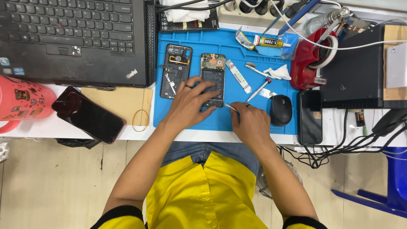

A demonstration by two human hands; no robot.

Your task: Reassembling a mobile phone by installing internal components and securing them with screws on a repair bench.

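An opened phone body (212, 74) with its battery and circuit board bare lies on a blue work mat (263, 123). My left hand (190, 101), a ring on one finger, rests over the phone's lower half and holds it down. My right hand (250, 121) pinches metal tweezers (231, 107) whose tip points at the phone's bottom edge. The phone's detached back cover (175, 70) lies inside-up just left of it.
On the mat lie a small screwdriver (259, 89), a brush (254, 69), a glue tube (271, 41) and a black mouse (281, 109). A laptop (72, 38) sits at upper left, a dark phone (94, 117) and pink mug (21, 104) left, another phone (310, 116) right.
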